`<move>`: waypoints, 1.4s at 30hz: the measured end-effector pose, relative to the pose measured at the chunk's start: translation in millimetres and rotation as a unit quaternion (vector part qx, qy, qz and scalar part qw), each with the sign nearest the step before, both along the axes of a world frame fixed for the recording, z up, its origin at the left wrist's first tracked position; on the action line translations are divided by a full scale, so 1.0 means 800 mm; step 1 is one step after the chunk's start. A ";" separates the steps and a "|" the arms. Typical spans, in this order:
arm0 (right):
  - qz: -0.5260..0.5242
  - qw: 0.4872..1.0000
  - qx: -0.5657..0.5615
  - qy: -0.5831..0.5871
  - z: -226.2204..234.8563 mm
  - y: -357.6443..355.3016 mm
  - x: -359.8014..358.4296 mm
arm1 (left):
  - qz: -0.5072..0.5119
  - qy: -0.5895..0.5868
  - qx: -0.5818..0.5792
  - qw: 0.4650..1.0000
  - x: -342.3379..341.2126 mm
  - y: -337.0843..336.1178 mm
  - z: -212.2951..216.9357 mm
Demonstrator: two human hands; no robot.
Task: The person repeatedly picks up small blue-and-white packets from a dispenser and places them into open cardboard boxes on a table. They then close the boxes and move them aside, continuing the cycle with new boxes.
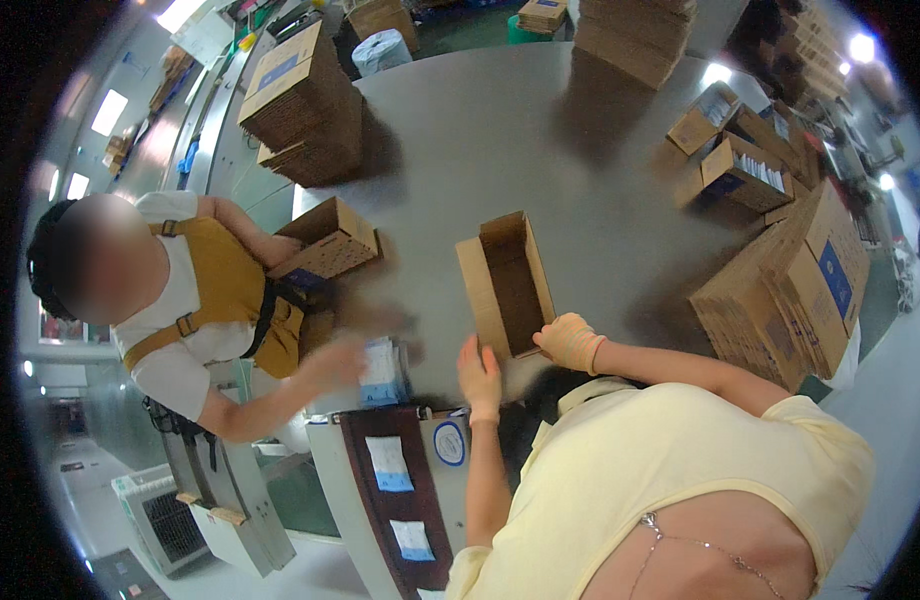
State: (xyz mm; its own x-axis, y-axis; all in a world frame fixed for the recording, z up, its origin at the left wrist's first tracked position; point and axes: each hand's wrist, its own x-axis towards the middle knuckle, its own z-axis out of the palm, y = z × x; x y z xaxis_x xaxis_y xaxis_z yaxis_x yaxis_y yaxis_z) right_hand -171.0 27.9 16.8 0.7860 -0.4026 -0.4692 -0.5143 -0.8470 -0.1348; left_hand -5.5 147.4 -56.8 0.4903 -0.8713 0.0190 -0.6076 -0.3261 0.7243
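Observation:
An open cardboard box (pixel 520 285) stands on the grey table in front of me, its inside facing up and a long flap folded out on its left. My right hand (pixel 572 343), in a striped glove, is closed on the near right corner of this box. By the near end of the left flap is my left hand (pixel 479 378), its fingers stretched out; whether it touches the cardboard I cannot tell. To the left, a co-worker's hand, smeared by motion, is over a stack of white and blue packets (pixel 383 372). The co-worker's other hand reaches into a second open box (pixel 330 243).
Flattened cartons (pixel 780 290) are stacked at right, with filled boxes (pixel 748 175) behind them. More carton stacks (pixel 305 105) stand at the far left and far middle (pixel 635 40). A dark conveyor belt (pixel 385 505) carrying packets runs to my left.

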 end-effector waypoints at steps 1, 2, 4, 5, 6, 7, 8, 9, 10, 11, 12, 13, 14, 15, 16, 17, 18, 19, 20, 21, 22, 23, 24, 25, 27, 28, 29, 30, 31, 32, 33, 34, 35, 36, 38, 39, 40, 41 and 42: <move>-0.002 1.000 0.000 0.000 0.004 0.001 0.001 | -0.004 -0.056 0.041 0.998 0.008 0.027 0.001; -0.002 1.000 -0.001 -0.002 0.005 0.001 0.003 | -0.007 -0.111 0.082 0.990 0.016 0.054 0.003; -0.004 1.000 -0.007 -0.008 0.009 0.001 0.003 | 0.009 -0.200 0.081 0.976 0.028 0.108 -0.010; -0.002 1.000 -0.003 -0.009 0.012 0.001 0.005 | 0.020 -0.240 0.072 0.968 0.029 0.128 -0.011; -0.001 1.000 0.001 -0.010 0.016 0.000 0.006 | 0.001 -0.258 0.097 0.961 0.031 0.137 -0.015; 0.000 1.000 0.003 -0.010 0.018 -0.001 0.008 | -0.016 -0.274 0.121 0.954 0.032 0.139 -0.013; 0.003 1.000 -0.001 -0.014 0.016 0.000 0.008 | -0.035 -0.291 0.145 0.945 0.031 0.141 -0.012; 0.006 1.000 -0.004 -0.019 0.012 0.001 0.008 | -0.031 -0.297 0.140 0.944 0.031 0.143 -0.013; 0.008 1.000 -0.008 -0.025 0.011 0.000 0.009 | -0.027 -0.305 0.134 0.943 0.031 0.144 -0.014; 0.006 1.000 -0.008 -0.030 0.011 -0.001 0.009 | -0.024 -0.313 0.128 0.941 0.030 0.143 -0.014; 0.004 0.999 -0.008 -0.034 0.011 -0.001 0.008 | -0.026 -0.311 0.129 0.941 0.030 0.143 -0.015; -0.001 0.999 -0.007 -0.039 0.011 0.001 0.007 | -0.031 -0.310 0.130 0.941 0.030 0.142 -0.014; -0.003 0.999 -0.014 -0.042 0.007 0.002 0.007 | -0.036 -0.308 0.131 0.942 0.030 0.141 -0.013; -0.005 0.999 -0.021 -0.046 0.000 0.004 0.007 | -0.038 -0.308 0.134 0.941 0.030 0.140 -0.013; -0.006 0.998 -0.029 -0.051 0.001 0.004 0.009 | -0.038 -0.310 0.136 0.940 0.031 0.139 -0.013; -0.008 0.999 -0.023 -0.041 0.003 0.004 0.010 | -0.039 -0.311 0.138 0.939 0.032 0.138 -0.013; -0.009 0.999 -0.018 -0.032 0.004 0.004 0.010 | -0.036 -0.321 0.127 0.938 0.031 0.139 -0.015; -0.011 1.000 -0.013 -0.024 0.008 0.004 0.012 | -0.034 -0.331 0.115 0.936 0.031 0.138 -0.017; -0.012 1.000 -0.011 -0.021 0.008 0.004 0.012 | -0.032 -0.341 0.103 0.934 0.032 0.139 -0.019; -0.013 1.000 -0.009 -0.018 0.007 0.004 0.011 | -0.034 -0.340 0.105 0.934 0.032 0.139 -0.020; -0.014 1.000 -0.006 -0.015 0.009 0.004 0.012 | -0.036 -0.339 0.107 0.934 0.032 0.139 -0.021; -0.016 1.000 -0.003 -0.017 0.011 0.004 0.012 | -0.039 -0.337 0.109 0.934 0.033 0.139 -0.022; -0.019 1.000 0.000 -0.020 0.014 0.004 0.013 | -0.039 -0.336 0.110 0.934 0.033 0.140 -0.023; -0.022 1.000 0.003 -0.022 0.017 0.004 0.013 | -0.041 -0.335 0.112 0.935 0.033 0.139 -0.022; -0.027 1.000 0.007 -0.007 0.017 0.003 0.015 | -0.043 -0.337 0.109 0.934 0.034 0.138 -0.022; -0.028 1.000 0.008 0.001 0.017 0.003 0.015 | -0.043 -0.340 0.105 0.934 0.034 0.138 -0.022; -0.026 1.000 0.007 0.000 0.017 0.003 0.015 | -0.043 -0.343 0.101 0.933 0.034 0.138 -0.023; -0.025 1.000 0.005 -0.001 0.016 0.004 0.014 | -0.043 -0.344 0.101 0.933 0.034 0.139 -0.023; -0.023 1.000 0.003 -0.002 0.015 0.003 0.014 | -0.043 -0.345 0.101 0.932 0.034 0.139 -0.024; -0.023 1.000 0.004 -0.004 0.012 0.003 0.013 | -0.043 -0.346 0.101 0.932 0.034 0.138 -0.024; -0.024 1.000 0.006 -0.006 0.010 0.003 0.012 | -0.042 -0.347 0.101 0.931 0.034 0.138 -0.024; -0.024 1.000 0.007 -0.007 0.009 0.003 0.012 | -0.042 -0.348 0.102 0.931 0.033 0.138 -0.024; -0.023 1.000 0.006 -0.005 0.009 0.003 0.012 | -0.041 -0.349 0.102 0.931 0.034 0.138 -0.023; -0.023 1.000 0.004 -0.004 0.009 0.003 0.013 | -0.043 -0.346 0.105 0.931 0.034 0.138 -0.022; -0.025 1.000 0.005 0.001 0.011 0.003 0.013 | -0.048 -0.339 0.111 0.933 0.033 0.138 -0.018; -0.027 1.000 0.006 0.003 0.013 0.003 0.013 | -0.049 -0.339 0.111 0.933 0.033 0.137 -0.018; -0.028 1.000 0.007 0.005 0.014 0.003 0.013 | -0.050 -0.339 0.112 0.933 0.034 0.138 -0.019; -0.029 1.000 0.009 0.007 0.014 0.003 0.014 | -0.050 -0.339 0.112 0.933 0.034 0.138 -0.019; -0.029 0.999 0.010 0.009 0.014 0.003 0.014 | -0.049 -0.341 0.111 0.932 0.035 0.139 -0.022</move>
State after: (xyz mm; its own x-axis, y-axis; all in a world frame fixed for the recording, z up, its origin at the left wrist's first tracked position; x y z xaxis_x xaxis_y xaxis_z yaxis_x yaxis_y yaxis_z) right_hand -160.2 30.4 27.6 0.7535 -0.4373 -0.4909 -0.5645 -0.8130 -0.1424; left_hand 22.2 258.4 -74.2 0.3483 -0.9308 0.1107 -0.9367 -0.3409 0.0803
